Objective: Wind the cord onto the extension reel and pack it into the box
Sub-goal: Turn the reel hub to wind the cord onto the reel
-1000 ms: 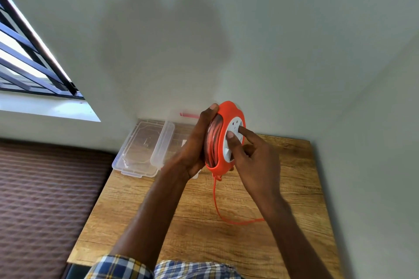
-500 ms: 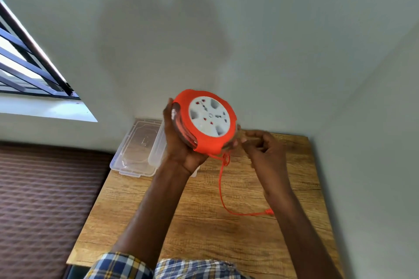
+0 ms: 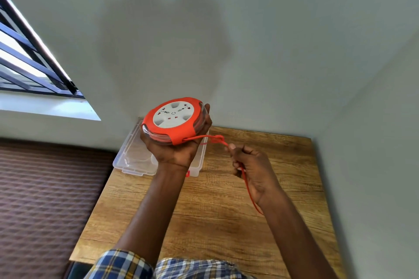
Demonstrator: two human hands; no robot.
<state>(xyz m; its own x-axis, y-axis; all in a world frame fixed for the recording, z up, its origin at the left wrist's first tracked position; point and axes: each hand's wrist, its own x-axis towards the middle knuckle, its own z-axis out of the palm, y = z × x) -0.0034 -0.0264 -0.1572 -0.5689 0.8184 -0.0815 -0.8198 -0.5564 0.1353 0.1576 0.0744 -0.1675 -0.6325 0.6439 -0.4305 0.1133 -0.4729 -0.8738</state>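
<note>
Two hands work above the wooden table (image 3: 226, 222): the left hand (image 3: 175, 149) cups the orange reel (image 3: 173, 123), hiding part of the clear box (image 3: 133, 158) at the far edge; the right hand (image 3: 254, 170) pinches the cord (image 3: 248, 186), a knot near the reel.

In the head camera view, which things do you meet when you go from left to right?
Barred window → clear plastic box → round orange extension reel in the left hand → thin orange cord → right hand.
</note>
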